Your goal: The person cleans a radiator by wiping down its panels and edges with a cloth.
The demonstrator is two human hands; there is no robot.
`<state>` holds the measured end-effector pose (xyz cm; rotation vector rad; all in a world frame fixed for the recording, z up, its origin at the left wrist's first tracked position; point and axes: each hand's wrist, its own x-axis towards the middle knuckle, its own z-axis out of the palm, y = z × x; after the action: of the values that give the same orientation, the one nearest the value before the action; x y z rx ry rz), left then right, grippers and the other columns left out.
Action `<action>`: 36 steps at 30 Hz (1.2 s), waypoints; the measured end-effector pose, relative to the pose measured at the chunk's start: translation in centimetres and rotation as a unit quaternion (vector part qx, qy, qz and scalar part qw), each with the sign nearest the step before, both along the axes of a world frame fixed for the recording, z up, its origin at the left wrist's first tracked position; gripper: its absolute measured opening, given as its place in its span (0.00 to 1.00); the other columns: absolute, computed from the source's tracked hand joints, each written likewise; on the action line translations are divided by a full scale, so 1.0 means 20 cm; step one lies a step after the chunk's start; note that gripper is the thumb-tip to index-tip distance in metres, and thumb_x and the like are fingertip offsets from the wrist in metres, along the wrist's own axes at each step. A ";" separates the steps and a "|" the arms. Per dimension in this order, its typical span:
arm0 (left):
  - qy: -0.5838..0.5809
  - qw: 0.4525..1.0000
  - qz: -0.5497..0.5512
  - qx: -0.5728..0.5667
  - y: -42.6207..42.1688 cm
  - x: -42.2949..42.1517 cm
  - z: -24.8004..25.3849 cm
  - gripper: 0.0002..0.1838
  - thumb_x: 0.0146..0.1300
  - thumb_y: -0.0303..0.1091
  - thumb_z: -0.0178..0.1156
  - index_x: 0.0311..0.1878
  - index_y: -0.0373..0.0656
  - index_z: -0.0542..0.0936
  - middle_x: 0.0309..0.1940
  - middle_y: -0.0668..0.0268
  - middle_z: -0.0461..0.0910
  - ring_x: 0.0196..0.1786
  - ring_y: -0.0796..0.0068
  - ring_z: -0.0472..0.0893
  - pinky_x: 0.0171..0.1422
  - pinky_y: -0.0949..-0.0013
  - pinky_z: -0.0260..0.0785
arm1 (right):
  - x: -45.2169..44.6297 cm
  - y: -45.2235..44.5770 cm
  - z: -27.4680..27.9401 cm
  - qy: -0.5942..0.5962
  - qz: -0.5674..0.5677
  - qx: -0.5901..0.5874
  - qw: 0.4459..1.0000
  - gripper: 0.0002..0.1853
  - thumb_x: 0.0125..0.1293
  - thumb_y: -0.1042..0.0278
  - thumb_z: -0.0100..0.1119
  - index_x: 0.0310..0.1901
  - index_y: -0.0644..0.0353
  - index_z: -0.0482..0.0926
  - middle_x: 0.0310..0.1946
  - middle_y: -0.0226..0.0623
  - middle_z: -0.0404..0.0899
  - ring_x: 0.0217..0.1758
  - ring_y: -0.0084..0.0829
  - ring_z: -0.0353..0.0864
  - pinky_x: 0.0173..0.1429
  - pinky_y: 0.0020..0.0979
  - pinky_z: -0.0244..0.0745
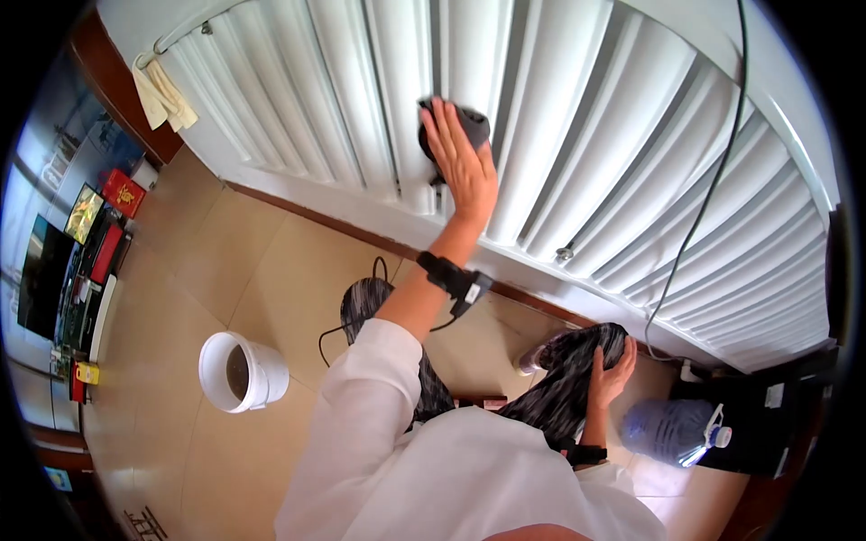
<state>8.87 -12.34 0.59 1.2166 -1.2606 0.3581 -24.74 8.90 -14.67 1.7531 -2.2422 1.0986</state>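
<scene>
Left hand [469,176]: fingers straight, close together, laid over the cloth; grip unclenched, apparently holding by pressure alone.
Dark cloth [476,124]: bunched between left hand and radiator, left of the scene's middle. Probably works best spread under the whole palm, pressed evenly along the slat, an edge eased into each groove.
Right hand [613,374]: on the right knee [586,350], fingers lightly bent, no object visible in it; likely steadies the reach.
Television [45,279]: dark screen, left side of room.
Pale cloth [162,95]: hung at radiator's left end.
White bucket [266,374]: left, on tan tiled floor [153,433]; murky liquid inside.
Radiator [550,108]: white, far side; rounded vertical slats, deep gaps.
Cable [713,180]: black, hanging before the right-hand slats.
Water bottle [663,428]: near right, lying on its side.
</scene>
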 end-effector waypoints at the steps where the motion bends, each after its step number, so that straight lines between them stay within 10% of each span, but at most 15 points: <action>1: -0.044 0.999 0.013 -0.027 -0.02 0.02 0.10 0.32 0.69 0.33 0.45 0.72 0.29 0.50 0.75 0.48 0.46 0.77 0.42 0.42 0.77 0.45 0.36 | 0.00 -0.01 0.00 -0.001 -0.005 -0.004 1.000 0.33 0.59 0.57 0.65 0.65 0.55 0.66 0.66 0.41 0.64 0.68 0.47 0.63 0.67 0.44 0.63; 10: -0.256 0.946 0.026 -0.196 -0.12 0.16 0.76 0.31 0.61 0.27 0.52 0.69 0.36 0.62 0.72 0.49 0.54 0.74 0.42 0.51 0.74 0.44 0.45 | 0.03 -0.02 0.03 -0.010 0.001 0.006 1.000 0.33 0.59 0.56 0.65 0.64 0.55 0.67 0.66 0.42 0.65 0.68 0.48 0.64 0.68 0.43 0.62; 24: -0.278 0.957 0.029 0.077 0.11 0.11 -0.67 0.33 0.51 0.25 0.65 0.63 0.46 0.71 0.70 0.59 0.57 0.70 0.30 0.51 0.68 0.35 0.56 | -0.02 -0.02 -0.01 0.002 0.024 -0.023 0.999 0.32 0.59 0.58 0.66 0.63 0.57 0.68 0.64 0.44 0.67 0.66 0.49 0.65 0.67 0.44 0.62; 36: -0.340 0.919 -0.003 0.200 0.38 0.22 -0.91 0.31 0.56 0.20 0.54 0.66 0.49 0.70 0.72 0.74 0.58 0.73 0.55 0.55 0.69 0.58 0.64 | -0.03 0.00 -0.03 0.000 0.009 -0.020 1.000 0.33 0.59 0.55 0.66 0.64 0.57 0.68 0.64 0.44 0.66 0.66 0.48 0.65 0.68 0.44 0.61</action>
<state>13.34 -4.83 -17.51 1.4931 -2.0093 0.5676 -25.30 8.87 -15.23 1.7618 -2.1928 1.1399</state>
